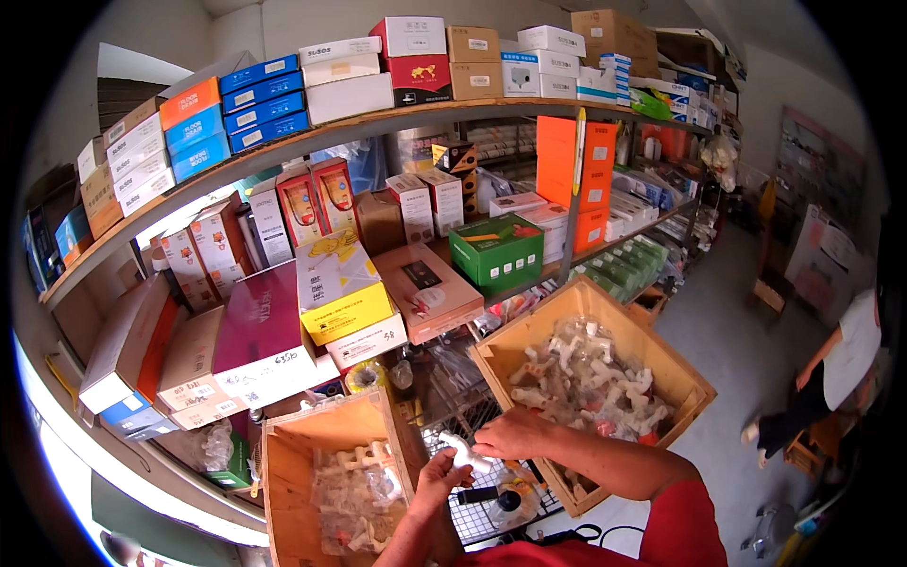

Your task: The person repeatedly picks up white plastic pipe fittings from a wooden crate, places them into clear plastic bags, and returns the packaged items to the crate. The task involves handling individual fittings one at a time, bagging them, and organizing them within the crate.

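Observation:
A white plastic pipe fitting (464, 449) is held between my two hands, above the gap between two wooden boxes. My left hand (436, 480) grips its lower side with thumb and fingers. My right hand (516, 434) closes its fingertips on the fitting's upper right side; the exact contact is partly hidden. Below my right forearm, the right wooden box (489, 358) holds many white pipe fittings (602, 383), some in clear plastic bags. To the left of my left hand, another wooden box (289, 489) contains bagged, paler fittings (354, 489).
Ahead, a shelf (425, 113) carries stacked cartons, with a green box (496, 251) on the level below. Beneath my hands is a wire-grid rack (468, 521) with a black-capped bottle (508, 504). At the right, a person (829, 368) is beside a wooden stool (808, 450).

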A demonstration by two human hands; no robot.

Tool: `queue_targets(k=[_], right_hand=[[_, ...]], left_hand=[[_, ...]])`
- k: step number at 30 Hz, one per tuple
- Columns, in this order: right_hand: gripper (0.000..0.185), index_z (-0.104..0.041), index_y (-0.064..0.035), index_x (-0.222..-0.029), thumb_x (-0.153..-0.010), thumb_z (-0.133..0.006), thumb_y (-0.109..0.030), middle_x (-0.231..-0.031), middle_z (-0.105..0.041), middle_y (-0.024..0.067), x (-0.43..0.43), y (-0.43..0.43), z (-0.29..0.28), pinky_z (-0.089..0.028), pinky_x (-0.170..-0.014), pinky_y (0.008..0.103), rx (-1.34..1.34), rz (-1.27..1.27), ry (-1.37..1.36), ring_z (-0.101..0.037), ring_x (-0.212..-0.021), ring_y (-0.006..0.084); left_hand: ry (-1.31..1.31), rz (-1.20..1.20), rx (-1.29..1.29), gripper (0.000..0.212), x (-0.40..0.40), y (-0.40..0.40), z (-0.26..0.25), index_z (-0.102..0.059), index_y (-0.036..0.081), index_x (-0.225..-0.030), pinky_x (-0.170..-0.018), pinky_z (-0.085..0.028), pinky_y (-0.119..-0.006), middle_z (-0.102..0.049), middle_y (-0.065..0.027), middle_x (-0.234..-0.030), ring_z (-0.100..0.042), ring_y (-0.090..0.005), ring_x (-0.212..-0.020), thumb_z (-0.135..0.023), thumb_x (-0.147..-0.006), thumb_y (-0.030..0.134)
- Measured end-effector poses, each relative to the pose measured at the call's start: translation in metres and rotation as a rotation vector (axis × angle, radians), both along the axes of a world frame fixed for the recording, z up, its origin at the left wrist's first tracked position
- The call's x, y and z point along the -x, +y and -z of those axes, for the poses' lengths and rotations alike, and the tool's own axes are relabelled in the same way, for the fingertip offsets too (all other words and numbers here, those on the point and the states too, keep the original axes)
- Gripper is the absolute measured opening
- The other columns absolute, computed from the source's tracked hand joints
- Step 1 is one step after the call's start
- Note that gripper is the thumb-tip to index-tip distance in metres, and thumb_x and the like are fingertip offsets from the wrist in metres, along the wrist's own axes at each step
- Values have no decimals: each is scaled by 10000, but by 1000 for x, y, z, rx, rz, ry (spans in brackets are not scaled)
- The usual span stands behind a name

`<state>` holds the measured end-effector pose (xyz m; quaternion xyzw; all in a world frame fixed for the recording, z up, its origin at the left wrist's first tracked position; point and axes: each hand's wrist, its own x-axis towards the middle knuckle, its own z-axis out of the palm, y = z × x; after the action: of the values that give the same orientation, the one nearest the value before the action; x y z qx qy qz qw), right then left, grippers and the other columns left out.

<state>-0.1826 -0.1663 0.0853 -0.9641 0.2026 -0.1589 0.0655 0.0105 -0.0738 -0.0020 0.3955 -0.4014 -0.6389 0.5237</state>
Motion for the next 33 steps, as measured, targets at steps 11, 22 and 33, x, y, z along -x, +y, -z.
queue_targets(k=[11, 22, 33], right_hand=[[328, -602, -87, -745, -885, -552, -379, -683, -616, 95, -1, 1, 1, -498, -570, 410, -93, 29, 58, -624, -641, 307], [317, -623, -101, -808, -894, -544, -396, -724, -621, 72, -4, 4, -6, -501, -577, 405, -101, 37, 117, -627, -654, 295], [352, -606, -82, -729, -881, -557, -396, -660, -617, 102, -4, 3, -3, -498, -553, 422, -73, 2, 15, -628, -630, 313]], left_hand=[[43, -2, 93, 384, 1, -3, 15, -474, 22, -1196, -618, -499, -236, -633, -82, -961, -613, -123, -732, -631, -851, -38], [-45, -30, 115, 400, 4, -1, 16, -478, 15, -1205, -650, -511, -225, -625, -71, -1040, -605, -113, -828, -655, -847, -1], [-69, -90, 139, 406, 7, -2, 14, -466, 10, -1192, -641, -511, -218, -618, -68, -1042, -592, -106, -842, -671, -841, 14]])
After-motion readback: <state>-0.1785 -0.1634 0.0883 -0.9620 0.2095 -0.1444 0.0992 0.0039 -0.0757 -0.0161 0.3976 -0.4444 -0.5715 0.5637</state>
